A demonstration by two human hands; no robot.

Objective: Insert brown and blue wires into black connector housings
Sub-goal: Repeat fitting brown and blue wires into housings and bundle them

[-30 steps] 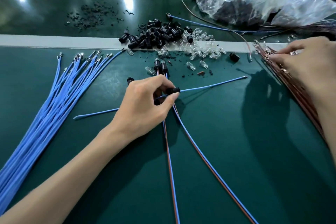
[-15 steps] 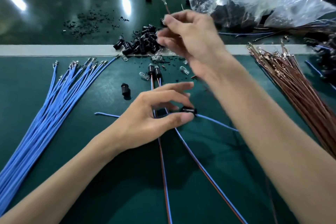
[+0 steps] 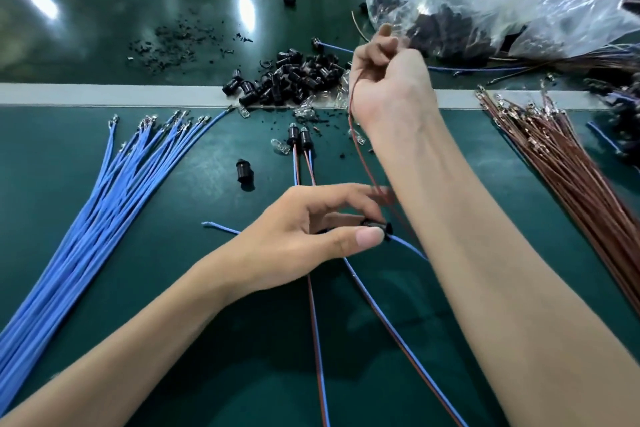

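two hands are engaged. one second back the right hand [image 3: 388, 80] was at the brown wire bundle [image 3: 571, 177] on the right. it has since crossed to centre and now pinches a single brown wire [image 3: 356, 149] in curled fingers, raised above the housing pile [image 3: 294, 80]. the wire hangs down, its lower end blurred near the left hand [image 3: 304, 232]. the left hand has kept its pinch, thumb against fingers, on one black connector housing [image 3: 377, 227], low at centre over the green mat [image 3: 194, 184], with a blue wire [image 3: 410, 247] leaving it. judgement: the blue side is seated; the brown wire is picked and awaits insertion. two finished assemblies [image 3: 298, 137] lie beyond. no brand, label or writing is legible.
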